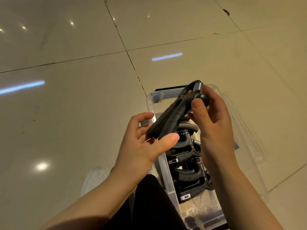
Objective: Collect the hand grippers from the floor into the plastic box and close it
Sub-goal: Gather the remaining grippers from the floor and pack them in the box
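I hold one black hand gripper (174, 112) above the clear plastic box (167, 183). My right hand (214, 123) pinches its knob and spring end at two o'clock; my left hand (146, 143), fingers curled, grips the handle tips at eight o'clock. More grippers (187, 163) lie inside the box beneath.

Both forearms extended, left hand (142, 143) half-curled, right hand (211, 117) with fingers curled, pinching.
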A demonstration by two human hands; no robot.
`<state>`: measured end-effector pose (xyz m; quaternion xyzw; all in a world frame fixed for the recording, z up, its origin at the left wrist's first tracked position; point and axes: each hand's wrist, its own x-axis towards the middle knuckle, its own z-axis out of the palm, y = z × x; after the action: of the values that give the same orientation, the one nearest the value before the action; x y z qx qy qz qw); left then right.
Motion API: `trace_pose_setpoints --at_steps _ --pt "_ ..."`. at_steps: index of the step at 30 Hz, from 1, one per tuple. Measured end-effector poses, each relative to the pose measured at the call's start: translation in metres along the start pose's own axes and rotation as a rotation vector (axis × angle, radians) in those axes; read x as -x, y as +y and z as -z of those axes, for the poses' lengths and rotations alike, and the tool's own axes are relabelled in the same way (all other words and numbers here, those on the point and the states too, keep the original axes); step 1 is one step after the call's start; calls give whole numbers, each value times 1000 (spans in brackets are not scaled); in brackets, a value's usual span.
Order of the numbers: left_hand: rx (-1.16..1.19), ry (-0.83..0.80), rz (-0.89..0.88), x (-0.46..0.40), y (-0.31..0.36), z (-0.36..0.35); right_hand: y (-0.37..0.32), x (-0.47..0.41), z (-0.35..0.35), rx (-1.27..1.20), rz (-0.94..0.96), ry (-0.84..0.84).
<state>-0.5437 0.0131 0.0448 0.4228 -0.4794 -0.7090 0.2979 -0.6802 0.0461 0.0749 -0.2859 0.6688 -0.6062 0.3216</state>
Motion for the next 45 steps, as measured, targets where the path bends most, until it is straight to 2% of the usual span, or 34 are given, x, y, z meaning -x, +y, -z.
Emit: trace_pose_setpoints --at_steps 5,10,14,17,20,22,24,28,30,33,37,42,45 --pt "-322 -46 -147 -4 -7 -7 -4 -5 12 -253 -136 -42" --pt "-707 -141 -296 -15 -21 -6 2 -10 31 -375 -154 -167" --pt "-1118 -192 -357 -14 -49 12 12 -14 54 -316 -67 -146" --pt "-1380 -220 -453 -15 -59 19 20 -22 65 -19 59 -162" --pt "-1422 -241 -464 -17 -59 18 36 -31 65 525 214 -293" --pt "-1424 -234 -470 -17 -60 19 50 -39 60 858 390 -373" --pt "-1421 -230 -472 -16 -60 19 68 -49 53 1081 563 -420" --pt "-1404 -224 -481 -16 -61 19 108 -58 42 1344 712 -545" --pt "-1397 -222 -480 -16 -61 19 125 -58 43 1374 733 -593" --pt "-1401 -216 -495 -17 -63 20 135 -57 47 1313 643 -603" --pt "-1387 -222 -495 -17 -64 21 135 -61 63 1365 494 -470" --pt "-1376 -218 -505 -17 -65 21 139 -63 66 1345 165 -371" --pt "-1383 -211 -505 -16 -65 21 142 -60 57 1288 150 -320"
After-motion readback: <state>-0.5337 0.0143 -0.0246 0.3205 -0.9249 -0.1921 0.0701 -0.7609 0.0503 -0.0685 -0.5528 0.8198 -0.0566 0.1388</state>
